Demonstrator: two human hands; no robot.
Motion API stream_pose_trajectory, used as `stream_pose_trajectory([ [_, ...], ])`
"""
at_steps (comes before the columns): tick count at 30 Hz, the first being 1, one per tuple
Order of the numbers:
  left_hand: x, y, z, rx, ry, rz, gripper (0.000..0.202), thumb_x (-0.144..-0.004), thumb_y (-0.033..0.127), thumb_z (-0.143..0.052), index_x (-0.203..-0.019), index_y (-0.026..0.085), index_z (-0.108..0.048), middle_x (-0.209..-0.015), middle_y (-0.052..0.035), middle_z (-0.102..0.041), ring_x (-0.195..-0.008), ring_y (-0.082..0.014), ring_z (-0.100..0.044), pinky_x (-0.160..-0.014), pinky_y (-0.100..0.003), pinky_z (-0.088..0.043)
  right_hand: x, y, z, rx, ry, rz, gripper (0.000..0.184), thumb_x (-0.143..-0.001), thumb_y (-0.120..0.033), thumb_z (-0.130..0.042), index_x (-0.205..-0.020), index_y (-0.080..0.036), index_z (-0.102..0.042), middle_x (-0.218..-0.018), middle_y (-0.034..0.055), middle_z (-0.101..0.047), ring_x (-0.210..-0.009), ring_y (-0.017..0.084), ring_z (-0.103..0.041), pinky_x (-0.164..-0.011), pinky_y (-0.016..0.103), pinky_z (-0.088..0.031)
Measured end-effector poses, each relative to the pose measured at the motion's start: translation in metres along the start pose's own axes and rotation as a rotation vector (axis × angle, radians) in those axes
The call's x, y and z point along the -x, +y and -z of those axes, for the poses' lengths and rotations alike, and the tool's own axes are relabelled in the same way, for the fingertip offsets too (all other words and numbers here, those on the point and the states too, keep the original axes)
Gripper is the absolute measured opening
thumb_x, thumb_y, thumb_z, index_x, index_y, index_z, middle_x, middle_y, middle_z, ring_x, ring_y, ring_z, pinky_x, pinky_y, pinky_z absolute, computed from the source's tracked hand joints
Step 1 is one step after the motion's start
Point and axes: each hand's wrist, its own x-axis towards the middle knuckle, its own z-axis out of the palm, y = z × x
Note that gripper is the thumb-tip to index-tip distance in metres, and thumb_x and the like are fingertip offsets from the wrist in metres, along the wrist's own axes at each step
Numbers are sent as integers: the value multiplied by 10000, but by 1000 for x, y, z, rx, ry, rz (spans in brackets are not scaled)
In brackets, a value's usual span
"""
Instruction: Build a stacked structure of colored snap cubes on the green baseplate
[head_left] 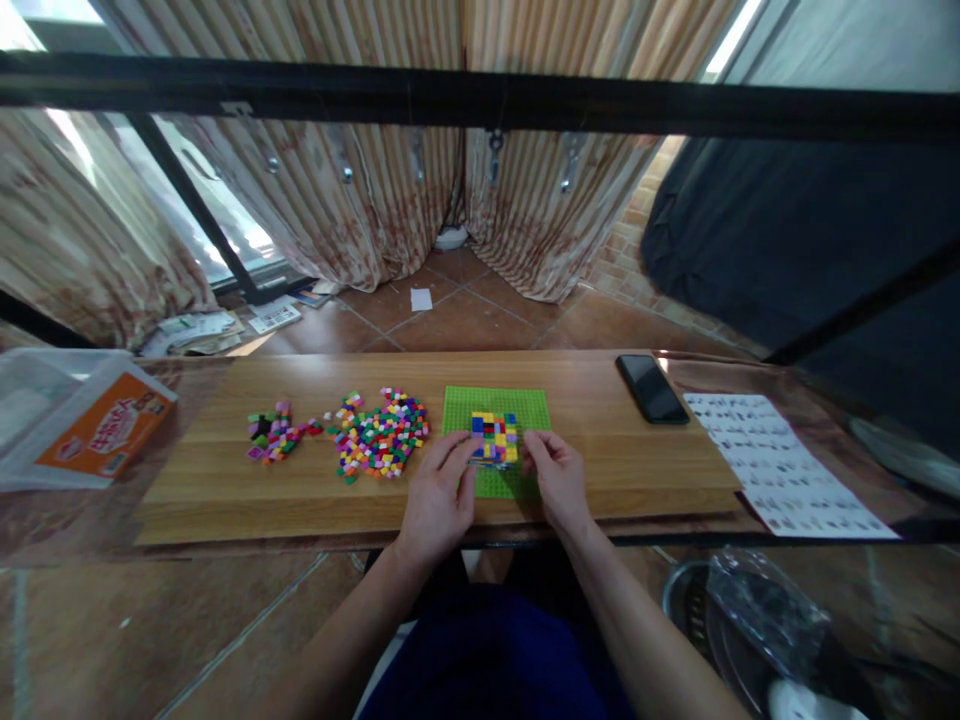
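Observation:
A small multicoloured block of toy building bricks [494, 438] stands on a green studded baseplate [533, 402]. It has yellow, blue, red, green and purple bricks on top. At its left edge, my left hand [441, 492] steadies the block with thumb and fingertips. On the right, my right hand [559, 478] is closed in a pinch just beside the block and over the baseplate; whatever sits between those fingertips is hidden. Left of the hands lies a loose pile of small bricks [382, 435] in many colours. Further left is a smaller group of bricks [276, 432], several of them pink and green.
The wooden board [600, 470] bears all the bricks. A black phone [651, 389] lies at its right, beside a printed sheet [784, 462] of small pictures. A clear plastic tub [52, 400] with an orange label stands at the far left. A dark bar [480, 98] crosses beyond the table.

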Motion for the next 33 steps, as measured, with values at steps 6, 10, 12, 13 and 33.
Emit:
stream_pose_trajectory([
  [6, -2, -53, 41, -176, 215, 205, 262, -880, 202, -496, -1107, 165, -624, -1128, -111, -650, -1096, -220, -594, -979, -399, -492, -8, 8, 42, 237, 202, 142, 411, -729, -567, -648, -687, -160, -617, -544, -13, -530, -502, 117, -451, -499, 248, -361],
  [10, -17, -99, 73, -362, 271, 394, 300, -846, 198, -485, -1103, 150, -632, -1086, -118, -675, -1040, -250, -613, -933, -413, -493, -11, 13, 66, 467, 235, 180, 464, -756, -615, -592, -730, -154, -646, -560, 12, -565, -529, 146, -491, -529, 268, -376],
  [12, -27, -118, 83, -430, 246, 494, 319, -837, 211, -486, -1101, 114, -637, -1089, -144, -678, -1035, -265, -613, -927, -407, -484, -11, 17, 72, 550, 232, 195, 480, -773, -624, -567, -759, -153, -661, -602, 33, -604, -560, 165, -523, -554, 279, -390],
  [13, -32, -125, 86, -460, 203, 516, 324, -831, 215, -490, -1099, 114, -641, -1091, -142, -682, -1039, -267, -612, -935, -404, -472, -11, 18, 72, 586, 225, 209, 486, -782, -626, -555, -771, -153, -667, -625, 43, -620, -582, 177, -540, -571, 286, -398],
  [33, -57, -115, 82, -373, 144, 417, 301, -814, 259, -542, -1082, 165, -642, -1072, -118, -654, -955, -247, -637, -886, -408, -486, -11, 16, 65, 630, 191, 242, 419, -804, -557, -556, -777, -157, -678, -693, 59, -656, -668, 205, -583, -633, 294, -427],
])
